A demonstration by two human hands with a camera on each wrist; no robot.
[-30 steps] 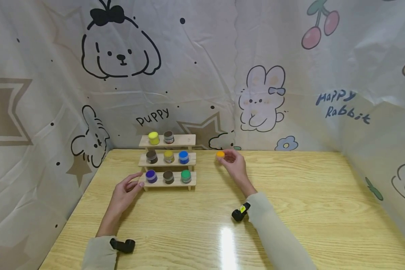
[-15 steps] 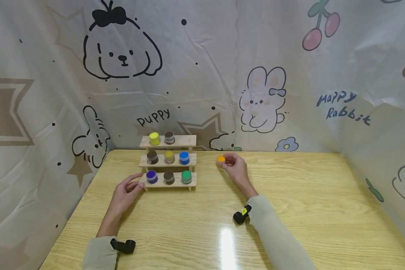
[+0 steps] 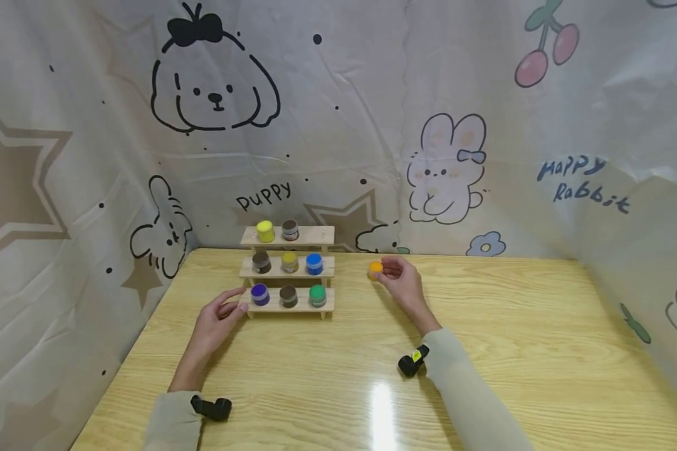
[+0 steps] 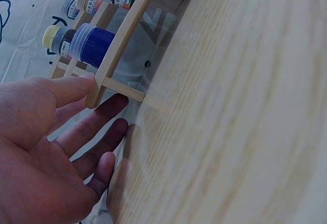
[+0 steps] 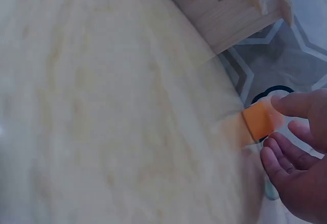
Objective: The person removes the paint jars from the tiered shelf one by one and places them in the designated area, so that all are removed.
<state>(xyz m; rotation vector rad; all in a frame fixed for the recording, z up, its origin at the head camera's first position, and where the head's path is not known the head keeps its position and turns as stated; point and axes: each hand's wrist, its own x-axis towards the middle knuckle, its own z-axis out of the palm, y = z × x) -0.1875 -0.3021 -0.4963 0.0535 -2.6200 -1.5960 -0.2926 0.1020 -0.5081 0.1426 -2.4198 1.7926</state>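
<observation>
A three-tier wooden stand (image 3: 288,267) on the table bears several small paint pots. My left hand (image 3: 213,322) holds the left end of its lowest tier. In the left wrist view the thumb (image 4: 76,89) lies on the end of the board, with the other fingers spread below and behind it. To the right of the stand, an orange paint pot (image 3: 375,271) is pinched by my right hand (image 3: 404,285) between thumb and fingers. The right wrist view shows this orange pot (image 5: 259,120) upright at the tabletop, the thumb at its upper part.
Purple (image 3: 260,294), brown (image 3: 288,296) and green (image 3: 318,295) pots line the bottom tier. Brown, mustard and blue (image 3: 314,264) ones fill the middle. On top are a yellow pot (image 3: 265,231) and a brown-lidded one (image 3: 290,230). A printed curtain (image 3: 361,144) hangs behind the table.
My right hand has brought the orange pot down and slightly nearer to me. My left hand stays at the stand's end. The head view has turned slightly left.
</observation>
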